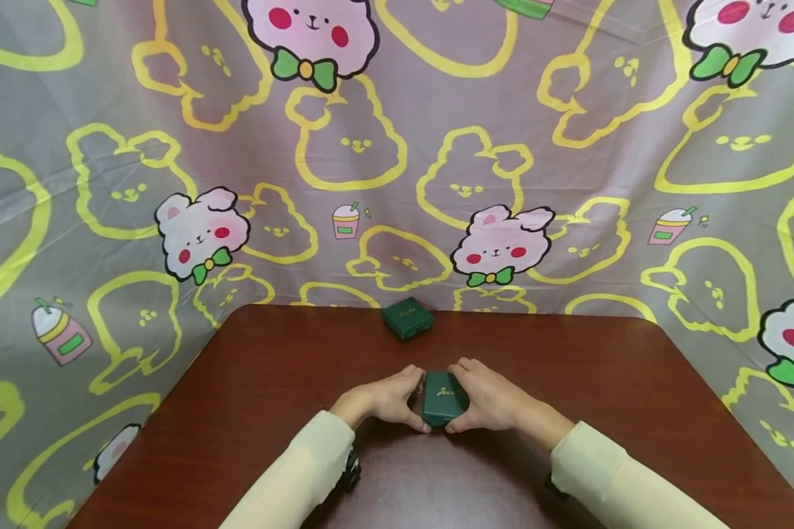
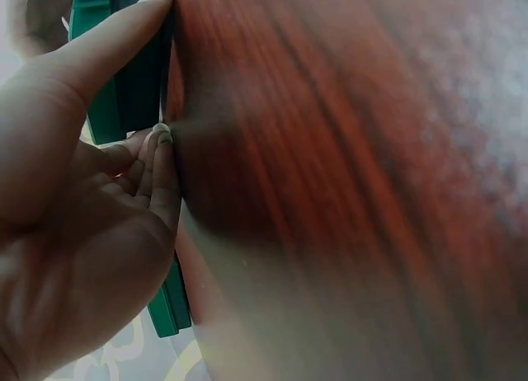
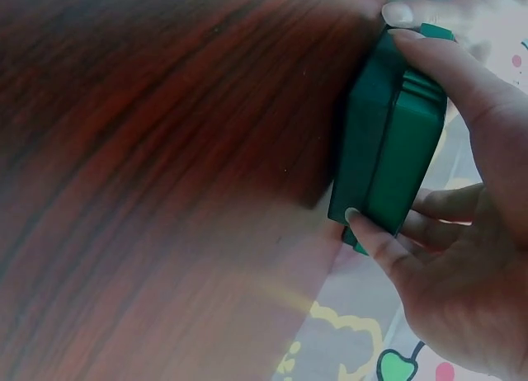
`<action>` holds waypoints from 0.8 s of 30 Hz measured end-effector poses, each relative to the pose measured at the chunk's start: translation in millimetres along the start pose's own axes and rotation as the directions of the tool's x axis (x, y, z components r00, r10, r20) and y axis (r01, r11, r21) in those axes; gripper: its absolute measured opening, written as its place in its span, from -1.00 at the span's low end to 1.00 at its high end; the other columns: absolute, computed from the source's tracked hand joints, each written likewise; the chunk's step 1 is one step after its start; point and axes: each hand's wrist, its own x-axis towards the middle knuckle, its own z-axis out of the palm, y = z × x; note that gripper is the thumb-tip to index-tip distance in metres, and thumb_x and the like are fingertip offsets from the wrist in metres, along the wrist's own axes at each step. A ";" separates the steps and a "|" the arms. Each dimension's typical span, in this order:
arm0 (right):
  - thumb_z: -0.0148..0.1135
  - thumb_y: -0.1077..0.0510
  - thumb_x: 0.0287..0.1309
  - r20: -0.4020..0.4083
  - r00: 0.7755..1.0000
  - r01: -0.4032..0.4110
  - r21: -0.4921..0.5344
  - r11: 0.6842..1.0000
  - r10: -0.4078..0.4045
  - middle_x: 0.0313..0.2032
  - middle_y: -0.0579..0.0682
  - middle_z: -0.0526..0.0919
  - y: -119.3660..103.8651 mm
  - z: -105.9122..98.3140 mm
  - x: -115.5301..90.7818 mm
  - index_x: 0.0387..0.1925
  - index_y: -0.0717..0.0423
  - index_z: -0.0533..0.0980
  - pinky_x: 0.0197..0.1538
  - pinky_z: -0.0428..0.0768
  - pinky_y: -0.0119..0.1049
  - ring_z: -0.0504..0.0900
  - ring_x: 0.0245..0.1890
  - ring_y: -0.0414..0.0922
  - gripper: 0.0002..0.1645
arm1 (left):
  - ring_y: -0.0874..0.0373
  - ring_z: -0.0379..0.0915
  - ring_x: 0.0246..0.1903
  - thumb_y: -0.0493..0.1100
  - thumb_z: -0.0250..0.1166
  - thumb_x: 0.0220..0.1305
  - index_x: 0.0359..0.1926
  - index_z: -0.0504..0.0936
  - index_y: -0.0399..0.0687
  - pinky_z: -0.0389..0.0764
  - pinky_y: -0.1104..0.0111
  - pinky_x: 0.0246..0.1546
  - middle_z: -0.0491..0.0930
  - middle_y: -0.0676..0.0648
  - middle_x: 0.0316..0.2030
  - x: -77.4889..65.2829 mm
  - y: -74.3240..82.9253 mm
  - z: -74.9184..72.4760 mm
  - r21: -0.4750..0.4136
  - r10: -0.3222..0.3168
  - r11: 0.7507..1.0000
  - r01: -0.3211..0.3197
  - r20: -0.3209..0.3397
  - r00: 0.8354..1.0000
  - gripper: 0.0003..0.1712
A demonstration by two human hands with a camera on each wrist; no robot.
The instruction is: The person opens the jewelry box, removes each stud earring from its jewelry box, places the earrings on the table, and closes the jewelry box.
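Note:
A small dark green jewelry box (image 1: 443, 400) with gold script on its lid lies between both hands at the middle of the table. My right hand (image 1: 492, 397) grips it from the right, thumb on the near side and fingers at the far side. From the left, my left hand (image 1: 392, 398) holds it, its thumb at the near corner and its fingers curled about the far end. The right wrist view shows the box's ridged green side (image 3: 404, 138) between the right thumb (image 3: 445, 59) and a fingertip.
A second green box (image 1: 407, 317) with gold script stands near the table's back edge, set at an angle. The reddish-brown wooden table (image 1: 271, 367) is bordered by a patterned cloth (image 1: 423, 110) at the back and sides.

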 end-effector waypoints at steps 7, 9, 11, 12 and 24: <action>0.68 -0.26 -0.28 -0.005 1.000 0.011 0.003 1.000 -0.011 -0.04 -0.02 0.50 1.5 -0.3 0.9 0.22 0.26 0.46 -0.05 0.58 -0.13 0.47 -0.09 -0.11 0.10 | 0.27 0.33 -0.11 0.04 0.66 -0.01 0.08 0.36 -0.03 0.40 0.42 0.01 0.31 0.07 -0.10 0.5 -0.8 0.8 -0.015 0.001 1.000 -0.001 -0.008 1.000 -0.23; 0.68 -0.26 -0.28 -0.006 1.000 0.007 0.007 1.000 -0.007 -0.04 -0.03 0.50 1.9 -0.5 1.0 0.23 0.26 0.46 -0.04 0.58 -0.14 0.47 -0.08 -0.12 0.10 | 0.27 0.34 -0.10 0.05 0.66 -0.01 0.08 0.36 -0.04 0.40 0.42 0.02 0.32 0.07 -0.09 0.7 -1.3 1.0 -0.012 0.001 1.000 -0.001 -0.010 1.000 -0.22; 0.68 -0.25 -0.27 -0.008 1.000 0.013 0.007 1.000 -0.013 -0.03 -0.02 0.51 1.7 -2.0 1.6 0.22 0.27 0.46 -0.04 0.58 -0.13 0.47 -0.08 -0.11 0.10 | 0.27 0.34 -0.09 0.06 0.66 -0.01 0.09 0.36 -0.04 0.40 0.42 0.03 0.32 0.06 -0.09 0.5 -1.4 0.2 -0.008 0.000 1.000 0.000 -0.014 1.000 -0.21; 0.69 -0.25 -0.27 -0.009 1.000 0.017 0.008 1.000 -0.017 -0.03 -0.01 0.51 1.6 -2.7 1.7 0.22 0.27 0.46 -0.04 0.58 -0.13 0.48 -0.08 -0.10 0.10 | 0.27 0.34 -0.08 0.06 0.66 -0.01 0.09 0.36 -0.04 0.40 0.42 0.04 0.32 0.06 -0.09 0.4 -1.5 -0.1 -0.005 -0.001 1.000 0.001 -0.016 1.000 -0.21; 0.66 -0.26 -0.24 -0.008 1.000 0.009 0.037 0.999 -0.009 0.01 0.01 0.51 -1.9 -1.7 -0.2 0.24 0.27 0.45 -0.08 0.57 -0.15 0.47 -0.09 -0.12 0.10 | 0.28 0.34 -0.07 0.03 0.68 -0.05 0.06 0.37 -0.02 0.39 0.43 0.07 0.33 0.07 -0.09 -2.0 -1.3 0.7 -0.024 -0.005 1.000 0.005 -0.026 1.000 -0.21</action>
